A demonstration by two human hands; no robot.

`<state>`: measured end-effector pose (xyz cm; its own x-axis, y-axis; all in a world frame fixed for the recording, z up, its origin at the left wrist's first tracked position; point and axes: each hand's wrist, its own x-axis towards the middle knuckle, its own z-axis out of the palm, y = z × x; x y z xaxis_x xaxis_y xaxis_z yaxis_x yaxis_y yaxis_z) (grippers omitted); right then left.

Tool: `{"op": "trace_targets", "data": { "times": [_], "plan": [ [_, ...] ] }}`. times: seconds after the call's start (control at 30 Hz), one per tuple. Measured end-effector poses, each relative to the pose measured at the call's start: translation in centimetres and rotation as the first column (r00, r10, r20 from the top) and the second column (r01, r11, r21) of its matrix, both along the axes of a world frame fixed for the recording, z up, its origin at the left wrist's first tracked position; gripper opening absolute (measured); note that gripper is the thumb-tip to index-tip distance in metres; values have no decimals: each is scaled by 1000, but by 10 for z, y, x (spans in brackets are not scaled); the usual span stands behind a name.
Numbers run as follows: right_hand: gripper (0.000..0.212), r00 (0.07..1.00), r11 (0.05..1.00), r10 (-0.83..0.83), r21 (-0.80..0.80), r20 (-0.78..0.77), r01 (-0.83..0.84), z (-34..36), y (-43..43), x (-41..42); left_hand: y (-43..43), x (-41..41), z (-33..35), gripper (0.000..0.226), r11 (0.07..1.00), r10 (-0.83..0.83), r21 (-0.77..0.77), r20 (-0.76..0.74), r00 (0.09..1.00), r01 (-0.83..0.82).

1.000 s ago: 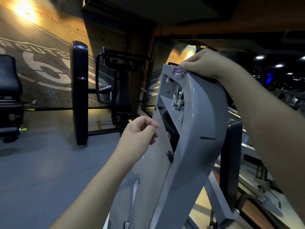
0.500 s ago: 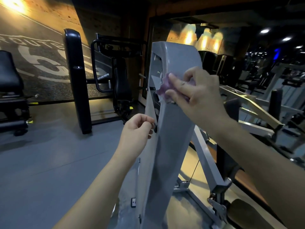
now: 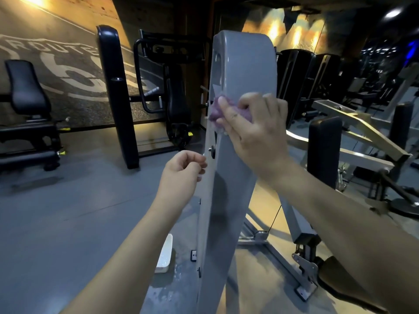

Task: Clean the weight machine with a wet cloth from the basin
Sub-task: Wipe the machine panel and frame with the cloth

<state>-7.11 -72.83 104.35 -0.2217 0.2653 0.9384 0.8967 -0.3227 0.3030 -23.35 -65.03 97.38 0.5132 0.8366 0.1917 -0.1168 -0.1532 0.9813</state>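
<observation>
Wiping high on weight machine (image 3: 240, 64), right hand (image 3: 256, 132) grip bunched round purple cloth (image 3: 217, 112), left hand (image 3: 181, 171) grip loosely curled, empty; lower column apparently yet to do.

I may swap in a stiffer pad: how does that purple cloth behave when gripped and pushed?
Probably soft and floppy: the purple cloth sits bunched under the right hand, bulging out beside it. Likely light: that one hand pins it up alone. It should slide easily; the grey column looks smooth.
</observation>
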Motion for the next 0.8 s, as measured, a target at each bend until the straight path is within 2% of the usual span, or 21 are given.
{"op": "trace_targets", "data": {
  "times": [0.1,0.2,0.23,0.3,0.37,0.43,0.5,0.57,0.63,0.7,0.8],
  "plan": [
    [33,987,993,34,-118,159,-16,-65,-16,7,6,-7,-8,29,999,34,8,-12,999,-34],
    [29,965,967,68,-254,253,-1,-107,-28,12,6,-11,-16,30,999,31,18,-42,999,-30],
    [25,955,963,86,-269,285,-6,-107,-29,13,6,-12,-18,30,999,25,24,-51,998,-23],
    [19,943,981,81,-192,323,-18,-87,-26,16,3,-14,-21,31,999,11,31,-63,998,-9],
    [20,967,999,40,-31,253,-34,-59,-20,20,1,-13,-25,32,1000,-1,24,-70,998,3],
    [25,989,998,39,46,139,-46,-56,-17,19,-2,-11,-30,34,1000,-12,17,-87,996,13],
    [29,988,999,47,-30,148,-43,-86,-22,15,-5,-10,-35,35,999,-34,22,-102,994,37],
    [18,965,978,86,-205,246,-35,-123,-35,16,-5,-9,-39,35,998,-51,27,-106,993,54],
    [13,951,956,134,-289,279,-50,-128,-45,23,-5,-7,-42,34,998,-55,20,-105,993,58],
    [19,962,982,89,-186,259,-41,-104,-45,31,-7,-4,-44,34,998,-61,9,-109,992,62],
    [25,999,999,26,44,22,-27,-83,-40,42,-13,3,-48,36,997,-74,8,-135,988,76]
  ]
}}
